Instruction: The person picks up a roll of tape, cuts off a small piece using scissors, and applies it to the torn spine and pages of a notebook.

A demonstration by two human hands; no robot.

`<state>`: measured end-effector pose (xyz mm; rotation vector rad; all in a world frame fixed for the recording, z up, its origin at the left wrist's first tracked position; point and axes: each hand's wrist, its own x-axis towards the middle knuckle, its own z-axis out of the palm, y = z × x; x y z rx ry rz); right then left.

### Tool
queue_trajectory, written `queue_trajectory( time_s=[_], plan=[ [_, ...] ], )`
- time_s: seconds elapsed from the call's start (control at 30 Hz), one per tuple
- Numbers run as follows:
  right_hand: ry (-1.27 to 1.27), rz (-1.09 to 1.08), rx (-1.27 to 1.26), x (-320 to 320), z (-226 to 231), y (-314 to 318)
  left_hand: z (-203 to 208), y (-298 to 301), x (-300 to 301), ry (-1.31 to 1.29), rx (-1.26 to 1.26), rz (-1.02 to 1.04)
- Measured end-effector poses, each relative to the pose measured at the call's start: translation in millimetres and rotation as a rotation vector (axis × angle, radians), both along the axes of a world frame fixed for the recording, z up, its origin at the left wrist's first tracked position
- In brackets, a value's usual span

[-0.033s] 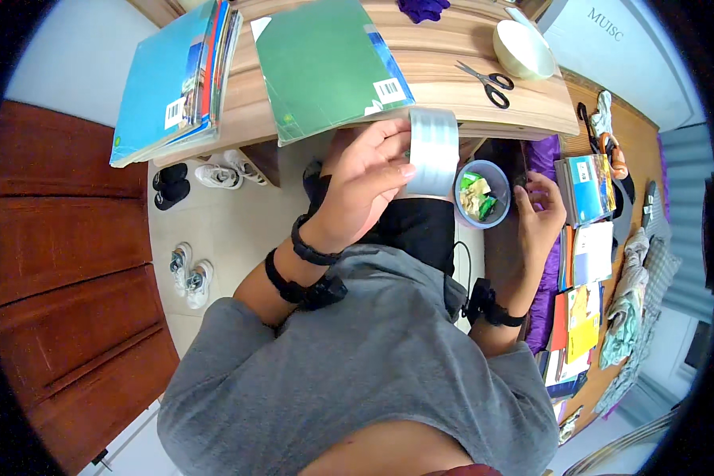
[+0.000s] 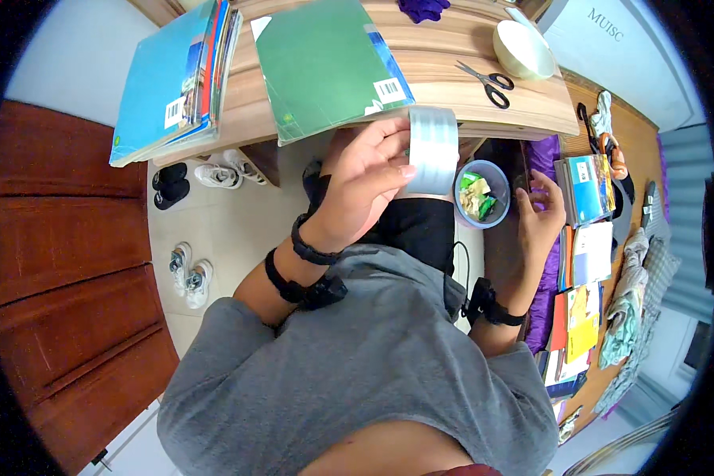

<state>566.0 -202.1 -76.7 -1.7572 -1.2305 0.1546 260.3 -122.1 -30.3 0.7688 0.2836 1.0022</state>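
Note:
My left hand [image 2: 365, 178] holds a wide roll of clear, shiny packing tape [image 2: 434, 151] at the desk's front edge. Its thumb and fingers grip the roll's left rim. To the right, beyond a small blue bin [image 2: 500, 176] with green and yellow wrappers inside, is my right hand [image 2: 544, 208]. The fingers there are curled toward the thumb in a pinch; whatever lies between them is too small to make out. A green-covered book [image 2: 325, 67] rests on the desk, left of a pair of black-handled scissors [image 2: 488, 82].
A stack of blue books [image 2: 155, 83] sits at the desk's left end. At the right end stands a pale bowl [image 2: 523, 49]; a purple cloth [image 2: 423, 9] lies at the back. More books [image 2: 591, 250] line the right side. Shoes [image 2: 190, 275] are on the floor, left.

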Motion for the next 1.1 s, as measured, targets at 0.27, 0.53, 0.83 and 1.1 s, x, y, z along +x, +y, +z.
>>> queue_trajectory(
  time_s=[0.27, 0.53, 0.83, 1.1],
  plan=[
    [-0.261, -0.098, -0.096, 12.8, -16.6, -6.1, 12.1, 0.1, 2.3, -0.046, 0.014, 0.023],
    [0.422, 0.297, 0.072, -58.5, 4.5, 9.2, 24.4, 1.7, 14.6, -0.122, -0.096, -0.05],
    [0.199, 0.44, 0.198, -121.7, 42.8, 14.3, 22.6, -2.1, 20.8, -0.231, -0.147, -0.1],
    [0.533, 0.468, 0.298, -135.6, 55.9, 0.4, 25.6, -24.4, 17.4, 0.212, 0.214, 0.018]
  ],
)
